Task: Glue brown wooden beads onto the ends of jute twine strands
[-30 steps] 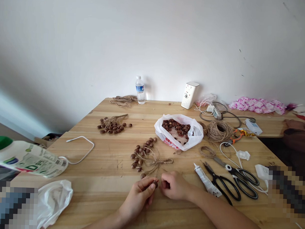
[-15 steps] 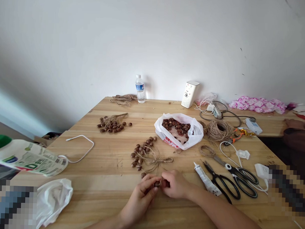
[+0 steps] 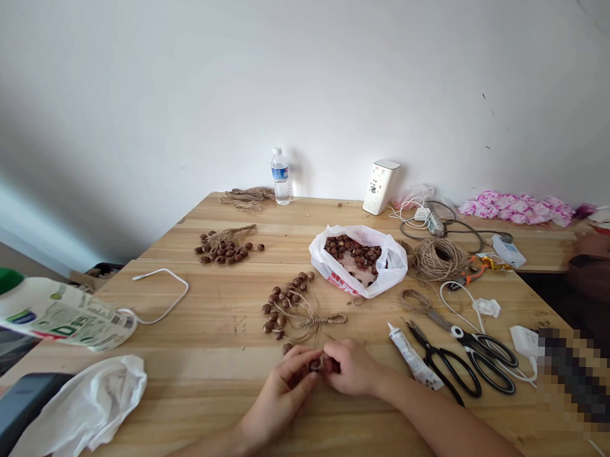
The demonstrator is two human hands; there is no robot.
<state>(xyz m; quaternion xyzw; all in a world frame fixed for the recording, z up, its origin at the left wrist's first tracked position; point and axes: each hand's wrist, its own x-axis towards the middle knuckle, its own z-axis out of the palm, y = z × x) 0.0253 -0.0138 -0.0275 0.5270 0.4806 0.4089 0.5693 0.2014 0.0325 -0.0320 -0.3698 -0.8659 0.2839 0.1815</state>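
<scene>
My left hand (image 3: 283, 392) pinches a round brown nut (image 3: 314, 366) between thumb and fingers. Close against it, my right hand (image 3: 354, 371) has its fingers closed at a thin twine strand by the nut; a dark brown bit shows under them, mostly hidden. Just beyond the hands lies a bundle of twine (image 3: 322, 319) with a wrapped loop at its right end and several brown nuts (image 3: 281, 301) on its strand ends. Behind it, a white plastic bag (image 3: 394, 271) stands open, holding many brown nut shells (image 3: 351, 249).
A finished-looking nut bunch (image 3: 229, 249) lies back left. To the right are a glue tube (image 3: 414, 357), black scissors (image 3: 445, 367), white-rimmed scissors (image 3: 485, 351) and a twine ball (image 3: 439, 258). A water bottle (image 3: 281, 178) stands at the wall; a white green-capped bottle (image 3: 66, 313) is left.
Both hands stay almost in place. The nut in the left fingers has turned slightly and shows a little more; the right fingers have shifted a touch. Everything else on the table is unmoved.
</scene>
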